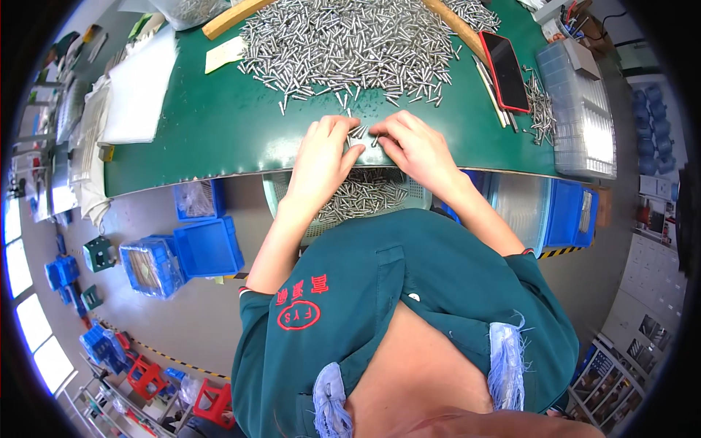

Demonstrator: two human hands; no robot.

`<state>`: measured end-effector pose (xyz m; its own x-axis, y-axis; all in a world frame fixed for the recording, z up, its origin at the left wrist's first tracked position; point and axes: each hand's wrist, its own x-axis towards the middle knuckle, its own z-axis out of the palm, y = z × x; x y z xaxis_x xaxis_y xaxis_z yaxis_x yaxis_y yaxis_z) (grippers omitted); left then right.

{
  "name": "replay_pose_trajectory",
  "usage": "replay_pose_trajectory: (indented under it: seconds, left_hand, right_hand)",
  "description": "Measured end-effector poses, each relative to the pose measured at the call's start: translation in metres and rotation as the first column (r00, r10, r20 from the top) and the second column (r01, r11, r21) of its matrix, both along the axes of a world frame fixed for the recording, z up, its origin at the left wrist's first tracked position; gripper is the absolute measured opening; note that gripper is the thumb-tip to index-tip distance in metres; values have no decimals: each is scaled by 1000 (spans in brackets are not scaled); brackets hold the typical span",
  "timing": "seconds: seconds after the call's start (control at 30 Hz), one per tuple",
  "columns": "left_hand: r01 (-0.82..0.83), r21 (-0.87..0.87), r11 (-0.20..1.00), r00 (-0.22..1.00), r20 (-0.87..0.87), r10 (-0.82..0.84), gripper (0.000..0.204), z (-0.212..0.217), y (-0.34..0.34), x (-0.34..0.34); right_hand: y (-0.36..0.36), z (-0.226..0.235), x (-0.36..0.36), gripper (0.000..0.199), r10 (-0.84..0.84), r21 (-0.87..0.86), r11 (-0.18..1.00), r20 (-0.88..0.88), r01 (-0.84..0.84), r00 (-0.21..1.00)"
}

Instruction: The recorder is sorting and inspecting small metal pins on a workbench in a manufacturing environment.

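Note:
At the front edge of the green table (219, 135), my two hands face each other over a few small silver metal pins (357, 133). My left hand (321, 157) has its fingers curled round several of these pins, with the thumb on their near side. Between the thumb and index finger of my right hand (423, 150) a single pin shows, partly hidden by the fingertips. Just beyond the hands spreads a large heap of metal pins (350, 51). Under the table edge, between my forearms, a pale green basket (276, 191) holds more pins.
Wooden bars (232, 18) flank the heap. To the right lie a red-edged phone (505, 73), pen-like sticks (491, 91), a small pile of longer screws (539, 109) and clear plastic boxes (584, 124). White sheets (139, 91) lie left. Blue bins (209, 247) stand on the floor.

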<state>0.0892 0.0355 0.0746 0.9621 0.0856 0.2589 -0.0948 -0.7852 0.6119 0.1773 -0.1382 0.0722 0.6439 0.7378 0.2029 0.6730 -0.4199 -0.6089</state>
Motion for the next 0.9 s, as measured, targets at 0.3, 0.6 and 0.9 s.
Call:
replay_pose_trajectory:
  seconds: [0.3, 0.6, 0.9]
  left_hand:
    - [-43, 116, 992, 998, -44, 48, 27, 7, 1, -14]
    - [43, 110, 993, 999, -31, -40, 19, -4, 0, -13]
    - [-128, 72, 989, 985, -103, 135, 22, 1, -8, -17]
  right_hand:
    - [13, 4, -5, 24, 35, -22, 999, 110, -33, 993]
    - [9, 3, -3, 23, 27, 30, 999, 145, -32, 989]
    - [6, -1, 2, 22, 106, -52, 994, 117, -101, 987]
